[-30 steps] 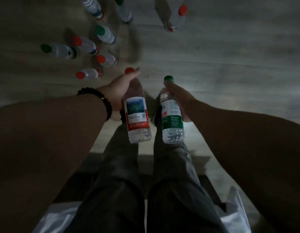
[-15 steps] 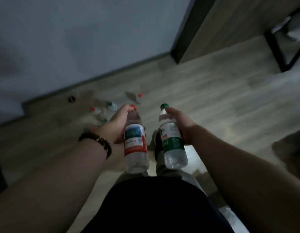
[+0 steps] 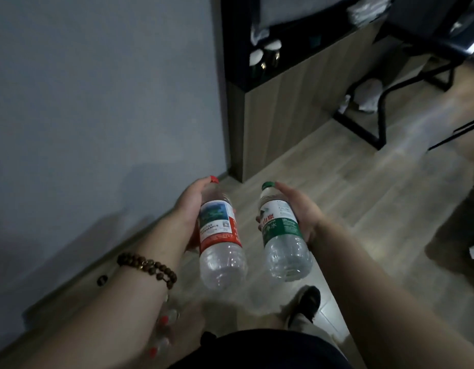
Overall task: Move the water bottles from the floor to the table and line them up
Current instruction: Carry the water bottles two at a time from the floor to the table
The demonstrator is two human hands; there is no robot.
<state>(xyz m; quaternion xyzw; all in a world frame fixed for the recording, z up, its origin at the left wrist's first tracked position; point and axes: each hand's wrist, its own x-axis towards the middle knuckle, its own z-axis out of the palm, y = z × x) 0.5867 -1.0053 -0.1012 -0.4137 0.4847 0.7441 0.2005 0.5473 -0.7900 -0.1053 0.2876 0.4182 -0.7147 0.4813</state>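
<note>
A grey wall fills the left of the view and meets a pale wood-plank floor along a dark skirting line. At the top stands a wood-fronted cabinet with a dark shelf above it, and to its right the black metal legs of a table rest on the floor.

Both forearms reach forward over the floor, each hand carrying one water bottle in the air, caps pointing away from the person and bases tilted back toward the camera. The two bottles are near each other but apart.

The left hand is wrapped around the red-label bottle from its left side: the palm lies against the label, the thumb runs up along the shoulder toward the red cap, and the fingers curl round behind the bottle, mostly hidden. A dark beaded bracelet sits on that wrist.

The right hand grips the green-label bottle from its right side: the palm presses the label, the thumb stretches up beside the neck with its tip just by the green cap, and fingertips show at the bottle's left edge.

Low on the left, beneath the left forearm, blurred bottles on the floor show red caps. A dark shoe stands below the green-label bottle.
</note>
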